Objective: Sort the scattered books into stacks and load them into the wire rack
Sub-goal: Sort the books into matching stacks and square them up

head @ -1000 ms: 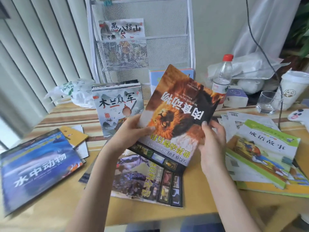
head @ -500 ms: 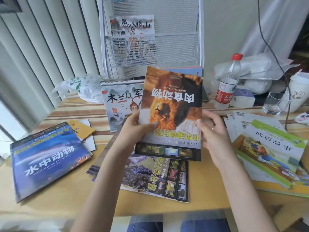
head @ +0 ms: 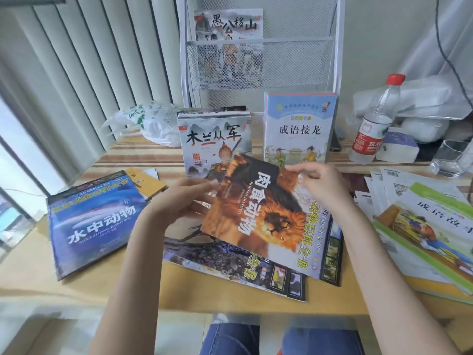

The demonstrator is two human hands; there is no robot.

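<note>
while both hands steady it, the glossy orange lion-cover book (head: 258,211) lies tilted over the purple-and-dark picture book (head: 230,262) at the middle of the pale wooden table (head: 84,298). the left hand (head: 179,201) holds its left edge with curled fingers; the right hand (head: 320,185) pinches the upper right corner. the white wire mesh rack (head: 258,47) stands behind, well apart, with one pale illustrated book (head: 227,24) in its upper pocket. judging from the skewed lie, the slick covers may slide against each other, so the stack could fan out or the lower book creep toward the table's near edge if released crooked.
</note>
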